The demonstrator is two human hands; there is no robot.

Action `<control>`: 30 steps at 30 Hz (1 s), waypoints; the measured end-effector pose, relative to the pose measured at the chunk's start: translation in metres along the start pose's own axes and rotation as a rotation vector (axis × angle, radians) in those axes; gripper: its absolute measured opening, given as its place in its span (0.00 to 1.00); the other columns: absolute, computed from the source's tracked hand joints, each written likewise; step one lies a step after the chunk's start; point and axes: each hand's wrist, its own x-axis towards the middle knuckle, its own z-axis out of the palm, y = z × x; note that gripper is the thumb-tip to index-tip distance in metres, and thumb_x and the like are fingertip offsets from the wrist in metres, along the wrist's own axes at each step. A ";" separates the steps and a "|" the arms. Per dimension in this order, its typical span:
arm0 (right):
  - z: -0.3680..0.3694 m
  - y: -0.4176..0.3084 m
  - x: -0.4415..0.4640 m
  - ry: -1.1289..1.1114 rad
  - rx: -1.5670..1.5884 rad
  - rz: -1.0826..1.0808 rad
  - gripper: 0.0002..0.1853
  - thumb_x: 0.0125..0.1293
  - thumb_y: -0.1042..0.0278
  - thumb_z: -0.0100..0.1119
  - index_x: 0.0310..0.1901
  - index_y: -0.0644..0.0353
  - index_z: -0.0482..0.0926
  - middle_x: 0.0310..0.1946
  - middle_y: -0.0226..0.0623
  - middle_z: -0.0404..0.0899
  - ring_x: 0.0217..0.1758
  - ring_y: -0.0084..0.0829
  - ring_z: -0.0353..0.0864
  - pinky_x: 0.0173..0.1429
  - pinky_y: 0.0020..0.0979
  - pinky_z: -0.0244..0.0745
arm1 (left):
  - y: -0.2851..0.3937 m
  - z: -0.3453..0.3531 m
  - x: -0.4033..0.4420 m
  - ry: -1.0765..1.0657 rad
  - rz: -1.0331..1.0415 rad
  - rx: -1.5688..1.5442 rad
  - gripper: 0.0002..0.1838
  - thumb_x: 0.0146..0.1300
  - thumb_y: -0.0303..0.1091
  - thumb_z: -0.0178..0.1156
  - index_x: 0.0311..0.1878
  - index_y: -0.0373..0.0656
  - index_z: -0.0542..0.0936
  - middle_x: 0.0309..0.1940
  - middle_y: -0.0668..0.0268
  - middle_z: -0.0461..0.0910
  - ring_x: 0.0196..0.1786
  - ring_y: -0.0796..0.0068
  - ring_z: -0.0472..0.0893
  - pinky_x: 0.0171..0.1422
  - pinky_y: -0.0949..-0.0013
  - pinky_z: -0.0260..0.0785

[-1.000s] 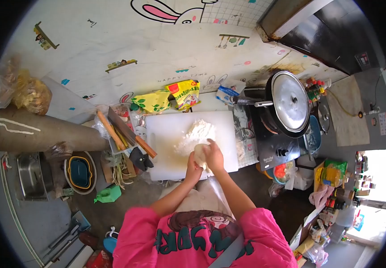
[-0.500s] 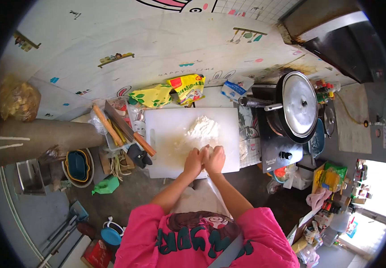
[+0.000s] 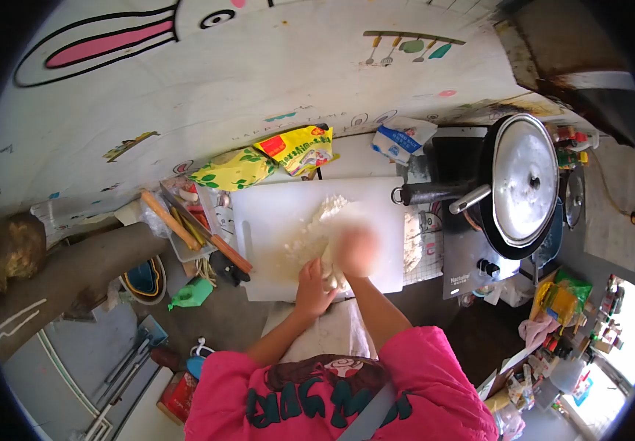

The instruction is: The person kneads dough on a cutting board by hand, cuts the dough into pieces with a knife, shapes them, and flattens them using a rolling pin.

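Note:
On the white cutting board [image 3: 266, 198] lies a streak of white flour [image 3: 332, 208], with loose crumbs spread to its lower left. My left hand [image 3: 313, 290] is at the board's near edge, its fingers curled against a pale lump of dough [image 3: 334, 278]. Just right of the dough, over the board, my right hand [image 3: 357, 251] is smeared by motion. Its fingers cannot be made out, nor whether anything is in them.
Left of the board, a knife [image 3: 231, 253] with a wooden handle lies across a plastic bin. Yellow bags [image 3: 299, 149] and a blue-white salt bag [image 3: 403, 141] stand behind. To the right, a lidded pan [image 3: 527, 180] sits on the cooktop [image 3: 472, 275], its handle toward the board.
My hands were together on the near part of the board; now the right has moved up and away from the left. The flour heap looks narrower and more scattered. My view has tilted.

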 end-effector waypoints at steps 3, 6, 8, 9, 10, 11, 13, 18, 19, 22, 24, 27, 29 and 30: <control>0.011 0.003 -0.002 -0.122 0.197 0.118 0.14 0.61 0.65 0.56 0.45 0.63 0.75 0.40 0.46 0.74 0.43 0.43 0.74 0.46 0.43 0.70 | -0.001 0.004 -0.004 -0.054 -0.045 -0.043 0.44 0.45 0.31 0.69 0.63 0.32 0.56 0.54 0.44 0.62 0.56 0.45 0.66 0.61 0.56 0.61; 0.005 0.005 0.001 -0.314 0.336 0.220 0.15 0.61 0.66 0.55 0.47 0.63 0.74 0.42 0.46 0.74 0.46 0.44 0.74 0.49 0.43 0.70 | -0.009 0.014 -0.013 -0.131 -0.181 -0.182 0.44 0.45 0.31 0.69 0.64 0.33 0.55 0.52 0.45 0.62 0.55 0.45 0.65 0.60 0.57 0.61; 0.010 0.008 0.001 -0.241 0.297 0.145 0.15 0.61 0.66 0.55 0.47 0.63 0.74 0.42 0.46 0.74 0.46 0.44 0.74 0.48 0.43 0.70 | -0.015 0.024 -0.014 -0.126 -0.313 -0.399 0.45 0.46 0.31 0.69 0.64 0.34 0.54 0.52 0.46 0.63 0.54 0.44 0.66 0.60 0.58 0.62; 0.013 0.009 0.000 -0.198 0.273 0.104 0.15 0.61 0.67 0.54 0.48 0.63 0.73 0.41 0.45 0.74 0.45 0.44 0.74 0.48 0.43 0.70 | -0.017 0.026 -0.014 -0.124 -0.306 -0.374 0.44 0.47 0.31 0.68 0.65 0.34 0.54 0.52 0.44 0.62 0.55 0.44 0.65 0.59 0.55 0.62; 0.016 0.009 -0.004 -0.167 0.245 0.091 0.15 0.61 0.67 0.54 0.48 0.63 0.73 0.41 0.45 0.74 0.45 0.43 0.74 0.47 0.42 0.70 | -0.018 0.028 -0.016 -0.123 -0.300 -0.353 0.43 0.48 0.31 0.66 0.65 0.35 0.53 0.52 0.42 0.61 0.55 0.43 0.64 0.59 0.53 0.61; 0.019 0.011 -0.007 -0.135 0.213 0.075 0.15 0.61 0.67 0.54 0.48 0.62 0.73 0.41 0.45 0.74 0.44 0.42 0.74 0.46 0.41 0.70 | -0.019 0.031 -0.017 -0.120 -0.293 -0.337 0.42 0.49 0.31 0.65 0.65 0.35 0.52 0.52 0.41 0.60 0.55 0.42 0.64 0.58 0.51 0.60; 0.033 0.016 -0.017 -0.058 0.140 0.004 0.15 0.61 0.67 0.55 0.48 0.62 0.73 0.41 0.44 0.75 0.43 0.40 0.75 0.44 0.38 0.71 | -0.024 0.038 -0.016 -0.093 -0.267 -0.298 0.41 0.50 0.32 0.64 0.64 0.33 0.53 0.53 0.39 0.60 0.56 0.41 0.62 0.61 0.51 0.58; 0.021 0.034 -0.032 0.104 0.267 -0.219 0.14 0.60 0.63 0.57 0.45 0.60 0.76 0.37 0.39 0.76 0.37 0.34 0.76 0.38 0.33 0.72 | -0.042 0.059 -0.013 -0.157 -0.342 -0.252 0.39 0.51 0.37 0.63 0.61 0.28 0.56 0.55 0.36 0.59 0.59 0.41 0.59 0.64 0.52 0.54; 0.014 0.037 -0.033 0.044 0.265 -0.208 0.14 0.59 0.61 0.58 0.44 0.60 0.76 0.36 0.38 0.76 0.37 0.33 0.76 0.38 0.33 0.72 | -0.043 0.059 -0.013 -0.135 -0.326 -0.272 0.39 0.51 0.37 0.63 0.61 0.28 0.56 0.55 0.36 0.59 0.59 0.42 0.59 0.64 0.52 0.55; -0.030 0.028 -0.037 -0.246 0.174 -0.175 0.16 0.57 0.57 0.61 0.42 0.57 0.78 0.36 0.35 0.76 0.37 0.32 0.76 0.39 0.34 0.71 | -0.049 0.062 -0.015 -0.098 -0.304 -0.301 0.36 0.51 0.35 0.63 0.59 0.30 0.59 0.55 0.37 0.60 0.59 0.44 0.60 0.64 0.55 0.57; -0.067 0.007 -0.027 -0.399 0.416 0.064 0.18 0.55 0.55 0.62 0.43 0.57 0.78 0.37 0.37 0.77 0.38 0.37 0.76 0.41 0.39 0.71 | -0.047 0.057 -0.016 -0.099 -0.272 -0.310 0.35 0.49 0.33 0.63 0.59 0.29 0.61 0.52 0.40 0.65 0.58 0.43 0.62 0.63 0.53 0.58; -0.096 -0.009 -0.026 -0.486 0.434 0.113 0.20 0.55 0.53 0.62 0.45 0.58 0.77 0.40 0.40 0.77 0.41 0.40 0.76 0.45 0.41 0.71 | -0.036 0.045 -0.019 -0.067 -0.210 -0.347 0.32 0.49 0.28 0.61 0.58 0.33 0.63 0.51 0.42 0.67 0.57 0.43 0.63 0.62 0.51 0.59; -0.093 -0.013 -0.029 -0.560 0.475 0.155 0.22 0.55 0.50 0.62 0.45 0.58 0.77 0.42 0.42 0.77 0.46 0.42 0.75 0.50 0.42 0.68 | -0.034 0.044 -0.027 0.001 -0.182 -0.300 0.30 0.49 0.27 0.61 0.58 0.34 0.63 0.51 0.42 0.67 0.56 0.44 0.64 0.62 0.50 0.59; -0.083 -0.014 -0.031 -0.594 0.505 0.210 0.23 0.54 0.49 0.61 0.46 0.57 0.78 0.44 0.42 0.76 0.48 0.44 0.73 0.53 0.44 0.66 | -0.039 0.046 -0.028 -0.029 -0.161 -0.285 0.33 0.50 0.28 0.61 0.60 0.34 0.61 0.52 0.42 0.65 0.56 0.45 0.64 0.62 0.51 0.60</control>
